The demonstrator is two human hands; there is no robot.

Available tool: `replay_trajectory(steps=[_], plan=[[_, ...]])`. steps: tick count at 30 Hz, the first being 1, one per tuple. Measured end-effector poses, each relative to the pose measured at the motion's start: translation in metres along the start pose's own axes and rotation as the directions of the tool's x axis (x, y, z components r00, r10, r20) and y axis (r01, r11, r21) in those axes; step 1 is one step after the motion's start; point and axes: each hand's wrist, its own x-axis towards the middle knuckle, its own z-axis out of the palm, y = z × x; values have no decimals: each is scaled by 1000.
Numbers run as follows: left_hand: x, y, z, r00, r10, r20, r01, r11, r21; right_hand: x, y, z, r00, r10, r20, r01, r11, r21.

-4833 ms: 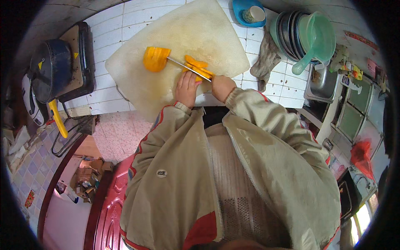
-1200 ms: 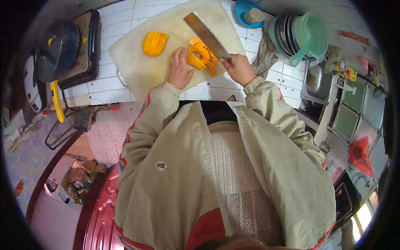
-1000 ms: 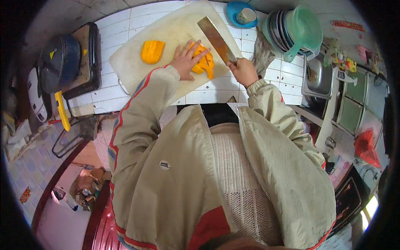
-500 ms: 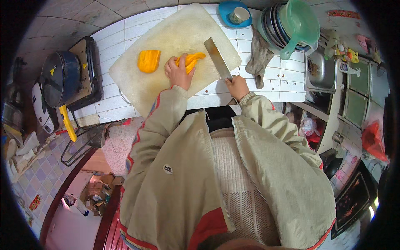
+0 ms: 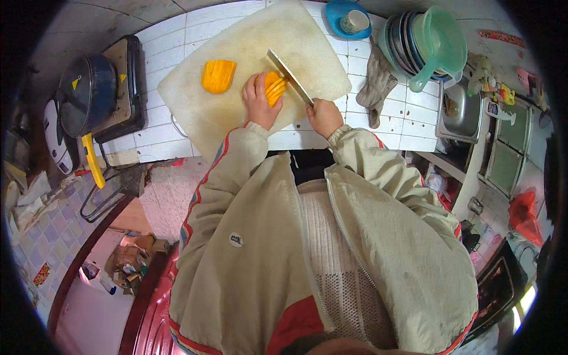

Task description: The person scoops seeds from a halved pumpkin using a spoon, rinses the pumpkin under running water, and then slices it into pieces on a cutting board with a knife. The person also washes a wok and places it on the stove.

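My left hand (image 5: pixel 260 100) is closed on a bunch of orange pumpkin slices (image 5: pixel 276 90) on the large pale cutting board (image 5: pixel 201 124), fingertips curled along the slices' left side. My right hand (image 5: pixel 324 116) grips the handle of a broad-bladed kitchen knife (image 5: pixel 290 77), its blade angled up and to the left, resting on or just over the right of the slices; which, I cannot tell. A larger cut pumpkin chunk (image 5: pixel 218 76) lies apart to the left on the board.
A black pan (image 5: pixel 89 97) with yellow handle sits on a cooker at left, beside a white appliance (image 5: pixel 57 142). At right are a grey cloth (image 5: pixel 376 86), stacked bowls and a green dipper (image 5: pixel 438 47), and a sink (image 5: pixel 458 112). A blue dish (image 5: pixel 340 18) holds a cup.
Over the last second my left hand has gone from spread over the slices to closed around them, gathering them tighter. The knife has moved left and down from beside the pile onto or over it.
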Motion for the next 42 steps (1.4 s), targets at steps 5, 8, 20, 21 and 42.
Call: replay_trajectory(steps=[5,8,20,21,42], plan=[[3,3,11,999,-32,-27,30,998,-59,17,6,-10,1000,-15,24,17,998,-63],[-5,5,0,996,-82,22,83,996,-45,21,15,-11,1000,-14,25,15,999,-36],[-21,-1,18,992,-119,-32,116,990,-86,14,-18,2,1000,18,6,-17,995,-101],[-21,0,17,991,-125,-46,121,989,-84,13,-19,0,999,27,28,-23,991,-134],[-38,-3,15,985,-173,4,173,985,14,-12,-47,-28,984,-75,163,104,980,-173]])
